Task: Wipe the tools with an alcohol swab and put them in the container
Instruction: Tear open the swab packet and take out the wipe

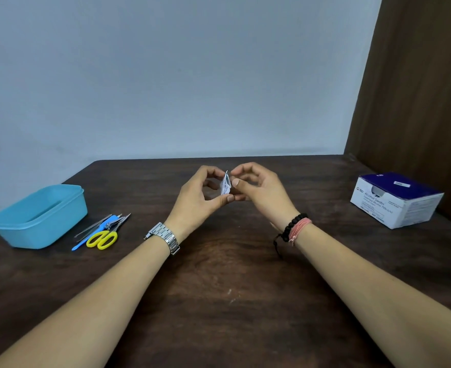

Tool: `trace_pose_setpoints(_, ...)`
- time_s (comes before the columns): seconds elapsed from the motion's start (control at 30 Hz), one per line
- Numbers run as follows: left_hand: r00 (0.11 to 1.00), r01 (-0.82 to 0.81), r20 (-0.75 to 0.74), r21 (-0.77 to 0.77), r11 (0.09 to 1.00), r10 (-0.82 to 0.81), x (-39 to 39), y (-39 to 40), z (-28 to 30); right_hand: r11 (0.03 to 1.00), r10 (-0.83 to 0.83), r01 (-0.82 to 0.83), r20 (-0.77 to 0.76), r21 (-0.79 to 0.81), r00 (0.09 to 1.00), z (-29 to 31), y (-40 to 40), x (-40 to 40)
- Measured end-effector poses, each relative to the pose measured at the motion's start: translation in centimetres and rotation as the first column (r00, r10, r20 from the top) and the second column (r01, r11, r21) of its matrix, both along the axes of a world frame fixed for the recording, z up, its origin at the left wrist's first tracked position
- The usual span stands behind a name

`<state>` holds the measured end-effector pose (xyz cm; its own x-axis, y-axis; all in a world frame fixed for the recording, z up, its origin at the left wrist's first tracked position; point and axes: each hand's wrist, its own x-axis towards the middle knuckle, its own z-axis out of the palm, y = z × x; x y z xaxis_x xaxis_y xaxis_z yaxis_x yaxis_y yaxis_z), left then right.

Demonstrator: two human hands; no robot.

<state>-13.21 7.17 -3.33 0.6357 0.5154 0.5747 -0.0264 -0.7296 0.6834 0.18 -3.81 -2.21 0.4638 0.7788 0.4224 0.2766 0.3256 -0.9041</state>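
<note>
Tools (104,229) overlap in a heap, individually unclear; swab packet (225,185) sits pinched between left hand (201,193) and right hand (257,188).

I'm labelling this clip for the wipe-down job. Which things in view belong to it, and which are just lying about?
Belongs: swab packet pinched by left hand and right hand; swab box; tools in a pile; blue container.
Lying about: nothing loose; only the wristwatch and bracelets, worn.

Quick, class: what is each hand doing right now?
Left hand: pinches the swab packet from its side.
Right hand: pinches the same packet from the other side.
</note>
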Motion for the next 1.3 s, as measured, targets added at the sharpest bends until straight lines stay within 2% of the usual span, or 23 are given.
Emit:
trace_pose_setpoints(0.2,0.999,0.040,0.015,-0.024,0.999,-0.039,0.1,0.2,-0.2,0.996,-0.089,0.090,0.221,0.005,0.971,0.2,-0.4,0.3)
trace_pose_setpoints(0.47,0.993,0.114,0.003,-0.093,0.989,-0.115,0.2,0.8,-0.6,0.985,-0.171,0.131,0.616,0.111,0.769,0.7,-1.2,1.0)
trace_pose_setpoints(0.6,0.981,0.188,-0.019,-0.171,0.967,-0.194,0.3,0.7,-0.7,0.987,-0.161,0.114,0.665,0.114,0.729,0.9,-1.5,1.5)
trace_pose_setpoints(0.77,0.951,0.277,-0.059,-0.271,0.922,-0.303,0.2,0.2,-0.8,0.996,-0.088,0.080,0.712,0.044,0.697,1.1,-1.9,2.5)
trace_pose_setpoints(0.97,0.931,0.326,-0.034,-0.363,0.873,-0.362,-0.2,-0.2,-0.5,0.999,-0.046,0.047,0.778,0.022,0.626,1.7,-2.5,2.9)
trace_pose_setpoints(1.1,0.928,0.330,-0.053,-0.348,0.878,-0.369,-0.3,-0.1,-0.6,0.998,-0.026,0.065,0.820,-0.014,0.571,1.7,-2.5,3.1)
trace_pose_setpoints(1.3,0.927,0.326,-0.084,-0.292,0.899,-0.364,-0.4,-0.1,-0.5,0.990,-0.035,0.128,0.783,-0.057,0.621,1.5,-2.3,2.9)
